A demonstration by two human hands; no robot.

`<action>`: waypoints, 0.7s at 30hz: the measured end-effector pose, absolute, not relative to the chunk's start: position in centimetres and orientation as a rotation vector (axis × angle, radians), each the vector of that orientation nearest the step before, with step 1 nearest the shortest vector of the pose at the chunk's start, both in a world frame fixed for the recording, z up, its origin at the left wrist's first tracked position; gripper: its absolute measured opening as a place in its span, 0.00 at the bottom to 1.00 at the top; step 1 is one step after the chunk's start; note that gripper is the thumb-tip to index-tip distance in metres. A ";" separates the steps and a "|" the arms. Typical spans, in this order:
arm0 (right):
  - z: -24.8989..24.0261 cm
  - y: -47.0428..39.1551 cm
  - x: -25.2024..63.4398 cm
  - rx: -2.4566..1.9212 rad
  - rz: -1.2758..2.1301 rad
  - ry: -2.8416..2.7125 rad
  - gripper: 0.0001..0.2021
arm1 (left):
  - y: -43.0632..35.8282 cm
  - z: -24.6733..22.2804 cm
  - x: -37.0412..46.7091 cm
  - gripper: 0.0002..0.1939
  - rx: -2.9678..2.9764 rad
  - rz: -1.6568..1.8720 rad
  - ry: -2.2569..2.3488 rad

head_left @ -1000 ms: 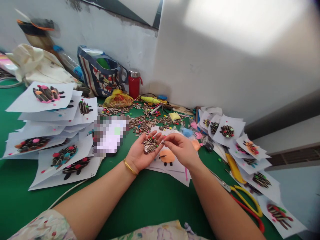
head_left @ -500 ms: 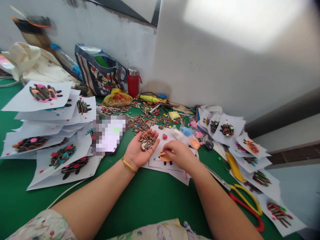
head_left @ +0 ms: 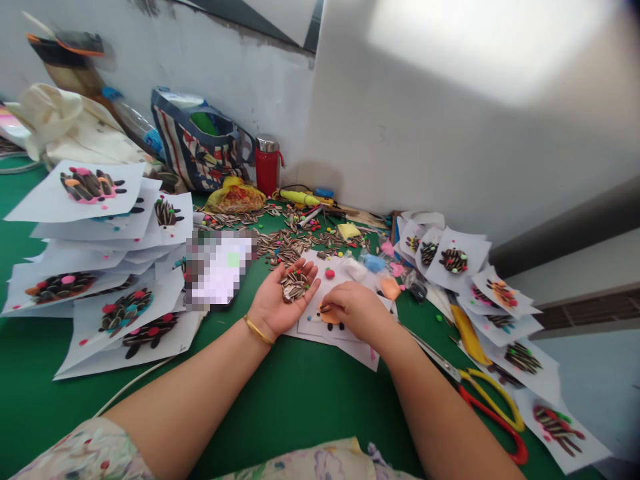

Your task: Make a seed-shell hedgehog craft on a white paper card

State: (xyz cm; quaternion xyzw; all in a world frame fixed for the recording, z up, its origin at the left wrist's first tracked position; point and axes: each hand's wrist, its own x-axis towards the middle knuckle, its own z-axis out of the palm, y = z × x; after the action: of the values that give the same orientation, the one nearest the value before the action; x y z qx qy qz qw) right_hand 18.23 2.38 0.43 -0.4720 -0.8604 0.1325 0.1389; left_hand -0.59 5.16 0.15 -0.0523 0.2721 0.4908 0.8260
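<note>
My left hand (head_left: 283, 297) is palm up and cups a small heap of striped sunflower seeds (head_left: 295, 285) with a few green and red bits among them. To its right, my right hand (head_left: 353, 308) pinches a dark seed (head_left: 326, 309) at the orange clay shape (head_left: 331, 316). That shape has black feet and lies on white paper (head_left: 313, 325), partly covered by my fingers. A red ball (head_left: 329, 273) sits on the paper above it.
Stacked seed pictures (head_left: 120, 313) stand at left, more (head_left: 523, 357) at right. Scissors (head_left: 493, 400) lie right of my forearm. Behind are a phone (head_left: 220, 270), loose seeds (head_left: 283, 247), a red bottle (head_left: 267, 167), a striped bag (head_left: 195, 147) and blue clay (head_left: 374, 262).
My right hand has shifted very slightly, its fingertips staying at the orange shape. The seeds in my left palm look slightly rearranged.
</note>
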 end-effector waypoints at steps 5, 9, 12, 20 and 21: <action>0.8 2.4 18.0 -1.310 0.334 -2.547 0.10 | 5.1 0.1 -0.6 0.15 -0.112 1.036 0.571; 1.1 2.4 17.7 -1.299 0.299 -2.589 0.08 | 5.2 0.0 -0.6 0.14 -0.111 1.036 0.571; 1.3 2.4 17.5 -1.295 0.284 -2.610 0.07 | 5.2 0.0 -0.6 0.14 -0.110 1.034 0.569; 1.0 2.5 17.4 -1.267 0.222 -2.645 0.06 | 5.1 0.2 -0.6 0.13 -0.110 1.034 0.569; 1.0 2.5 17.4 -1.269 0.223 -2.644 0.06 | 5.1 0.2 -0.6 0.13 -0.109 1.034 0.570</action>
State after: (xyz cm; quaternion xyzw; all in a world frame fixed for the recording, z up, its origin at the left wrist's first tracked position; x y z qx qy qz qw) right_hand 17.38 2.47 0.96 -0.4293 -0.8944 0.0755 0.0999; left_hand -0.55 5.11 0.19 -0.0516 0.2687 0.4871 0.8294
